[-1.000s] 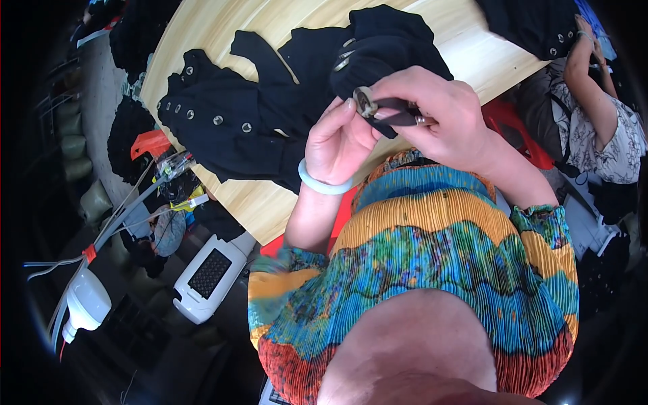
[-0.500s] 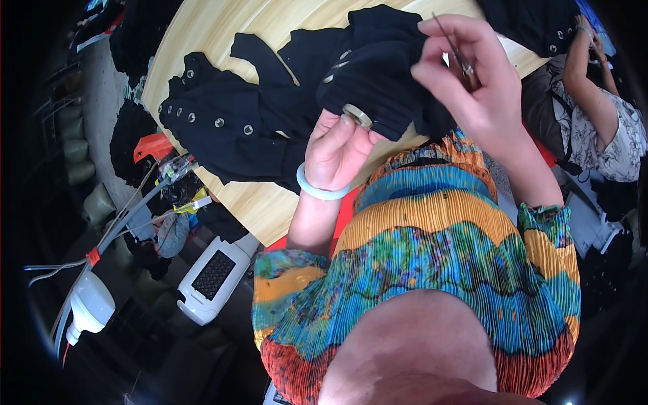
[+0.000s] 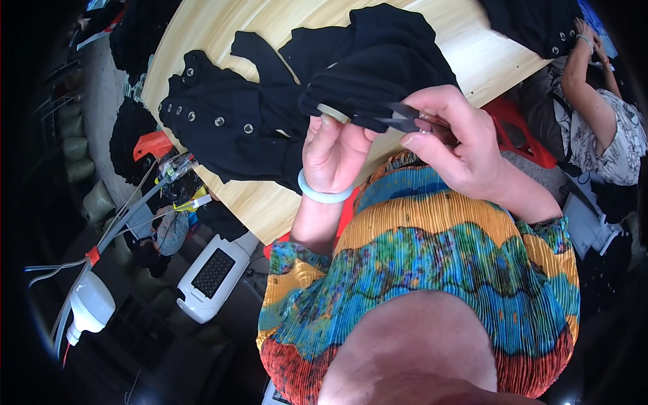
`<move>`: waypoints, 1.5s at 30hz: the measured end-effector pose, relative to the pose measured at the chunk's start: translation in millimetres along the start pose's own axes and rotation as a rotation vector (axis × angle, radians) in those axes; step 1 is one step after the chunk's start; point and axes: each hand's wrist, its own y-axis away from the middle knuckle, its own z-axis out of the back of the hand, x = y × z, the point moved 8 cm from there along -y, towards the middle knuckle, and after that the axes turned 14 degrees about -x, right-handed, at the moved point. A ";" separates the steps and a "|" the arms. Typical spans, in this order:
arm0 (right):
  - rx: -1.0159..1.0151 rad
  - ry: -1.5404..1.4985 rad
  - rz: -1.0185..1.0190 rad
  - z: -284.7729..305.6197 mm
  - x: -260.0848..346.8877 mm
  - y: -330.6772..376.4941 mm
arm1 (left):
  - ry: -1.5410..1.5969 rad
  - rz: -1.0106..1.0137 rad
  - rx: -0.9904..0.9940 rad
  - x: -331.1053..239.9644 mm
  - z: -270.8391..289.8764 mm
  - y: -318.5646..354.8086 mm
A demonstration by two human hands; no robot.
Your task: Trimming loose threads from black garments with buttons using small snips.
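Observation:
My left hand [image 3: 332, 154], with a pale bangle at its wrist, is closed on the edge of a black garment [image 3: 385, 57]. Its thumb presses a large round button [image 3: 333, 113] with a pale rim against the cloth. In my right hand [image 3: 462, 142] are small thread snips [image 3: 403, 120], their dark blades pointing left at the cloth beside the button. Whether the blades touch a thread is too small to tell. More of the black cloth, with a row of shiny round buttons [image 3: 219, 122], spreads leftward over the wooden table [image 3: 233, 202].
A co-worker's arm [image 3: 582, 84] reaches toward another black garment [image 3: 523, 27] at the upper right. A red stool [image 3: 516, 135] stands right of the table. At lower left are a lamp bulb [image 3: 94, 300] on a pole and a white device [image 3: 214, 277].
My right hand has come down and left, bringing the snips from above the garment to the cloth by the button. The button in my left hand has shifted slightly left.

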 end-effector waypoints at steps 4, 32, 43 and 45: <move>-0.154 -0.121 0.085 14.4 16.5 -9.1 | 0.002 0.049 -0.087 1.5 9.0 4.7; 0.028 -0.022 -0.010 3.9 4.8 -4.5 | -0.073 0.108 -0.079 6.7 19.0 0.3; 0.078 0.004 -0.067 -4.9 -6.5 0.9 | -0.130 -0.056 -0.018 -1.8 5.7 1.5; 0.109 -0.001 -0.095 -6.0 -7.5 0.8 | -0.156 -0.077 -0.006 -2.4 2.5 2.5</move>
